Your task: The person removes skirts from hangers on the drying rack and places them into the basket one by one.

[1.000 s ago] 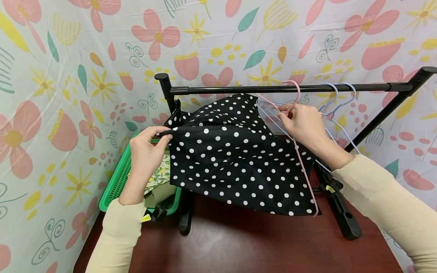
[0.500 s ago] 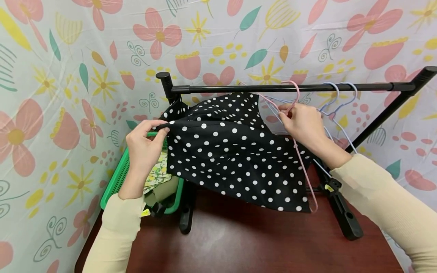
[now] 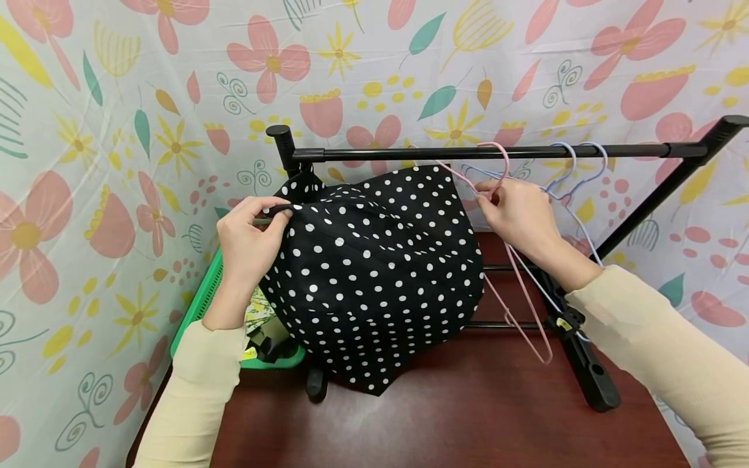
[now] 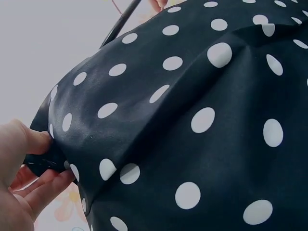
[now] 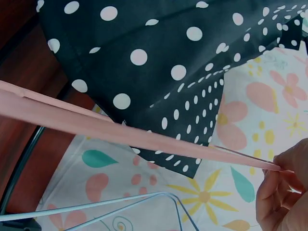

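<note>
Black fabric with white polka dots [image 3: 374,273], a garment whose exact kind I cannot tell, hangs bunched below the rail in the head view. My left hand [image 3: 248,250] pinches its upper left edge between thumb and fingers; the left wrist view shows the thumb [image 4: 36,142] on the cloth. My right hand [image 3: 521,211] grips a pink hanger [image 3: 523,292] just below its hook, close to the rail. One arm of the hanger runs behind the fabric's upper right corner, while its lower end shows bare to the right of the cloth.
A black rail [image 3: 398,154] on a stand crosses the view, with blue hangers [image 3: 593,170] hooked at its right. Behind the left hand stands a green basket [image 3: 205,292] holding folded cloth. Below is a dark red tabletop [image 3: 468,416]; a floral curtain [image 3: 193,84] hangs behind.
The dotted fabric's right part has come away from the pink hanger's lower end and swung left and down. My left hand still pinches the edge; my right hand has barely moved.
</note>
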